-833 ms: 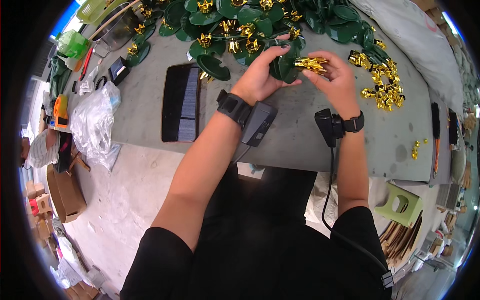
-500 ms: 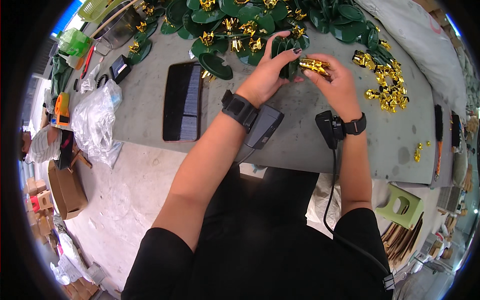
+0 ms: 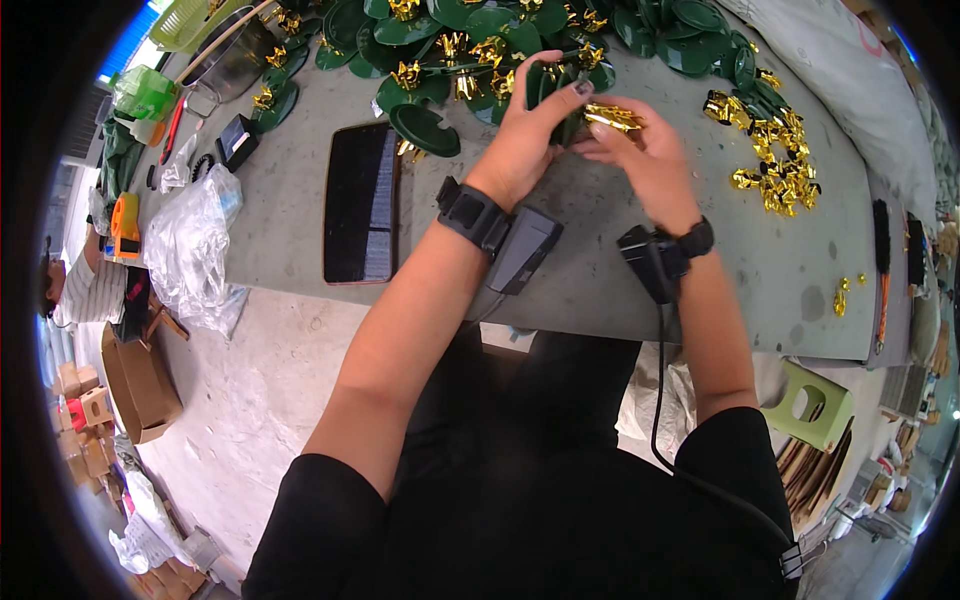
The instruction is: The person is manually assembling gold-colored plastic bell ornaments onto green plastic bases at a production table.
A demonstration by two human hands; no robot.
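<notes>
My left hand (image 3: 520, 145) is closed round a small stack of dark green plastic discs (image 3: 546, 86), held on edge above the table. From the right, my right hand (image 3: 657, 170) pinches a shiny gold foil piece (image 3: 614, 117) against the side of that stack. Its fingertips are partly hidden behind the foil, so I cannot tell whether the two parts are joined. A notched green disc (image 3: 424, 130) lies left of my left hand. Beyond both hands spreads a pile of green discs (image 3: 405, 32), several with gold foil pieces on them.
Loose gold foil pieces (image 3: 775, 165) lie on the grey table (image 3: 560, 290) to the right. A phone (image 3: 352, 215) and a clear plastic bag (image 3: 190, 235) are at left, a metal pot (image 3: 232, 62) behind. A white sack (image 3: 815, 75) lines the far right edge.
My right hand has moved left and turned, bringing the gold foil piece up against the green discs. My left hand has shifted slightly left and away from me, still holding the stack.
</notes>
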